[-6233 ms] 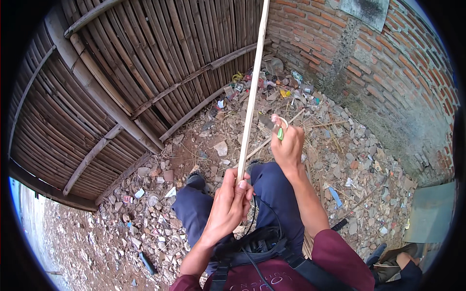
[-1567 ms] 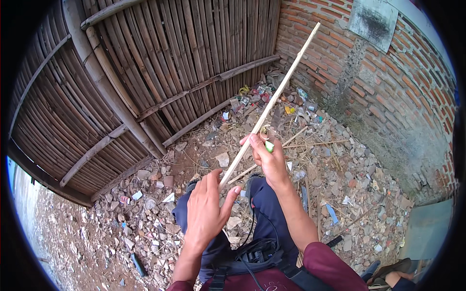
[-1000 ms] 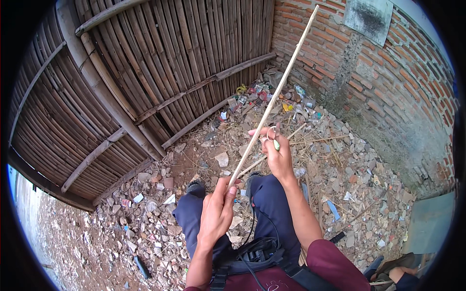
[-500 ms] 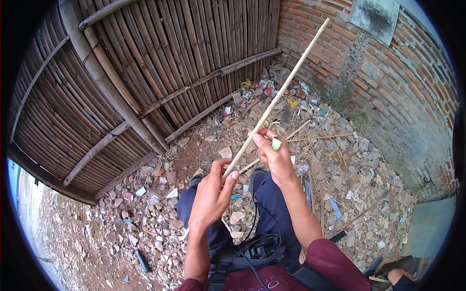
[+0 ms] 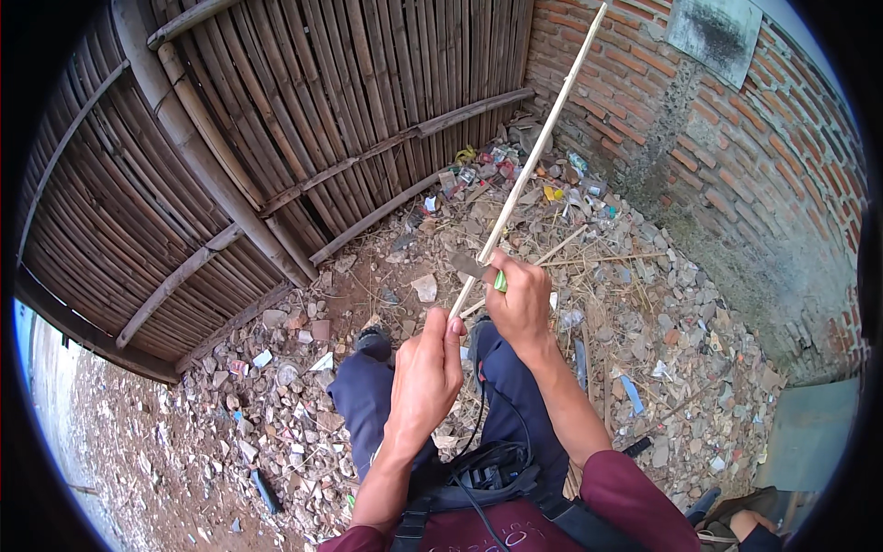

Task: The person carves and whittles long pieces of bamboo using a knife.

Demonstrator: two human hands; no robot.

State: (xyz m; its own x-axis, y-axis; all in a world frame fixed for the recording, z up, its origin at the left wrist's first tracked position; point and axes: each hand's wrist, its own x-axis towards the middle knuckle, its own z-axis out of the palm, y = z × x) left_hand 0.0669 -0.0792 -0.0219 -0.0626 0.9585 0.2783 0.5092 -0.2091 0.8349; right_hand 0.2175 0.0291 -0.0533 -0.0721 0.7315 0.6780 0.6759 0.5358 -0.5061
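A long, pale strip of split bamboo point(image 5: 529, 170) slants up and away in front of me. My left hand point(image 5: 425, 382) is closed around its near end, above my knees. In my right hand point(image 5: 524, 304) is a knife point(image 5: 472, 267) with a bright green handle. Its dark blade lies across the strip, a little beyond my left fingers, touching it or nearly so. The right fingers wrap the handle, so only its green end shows.
Rubble and litter point(image 5: 303, 405) cover the ground. A bamboo slat wall point(image 5: 322, 101) stands on the left, a brick wall point(image 5: 708, 184) on the right. Thin sticks point(image 5: 602, 260) lie beyond my right hand. Another person's arm point(image 5: 750, 529) shows at the lower right.
The right hand has turned, swinging the blade from pointing away to lying across the strip. My left hand has risen slightly and closed more tightly; the strip's far end has moved up.
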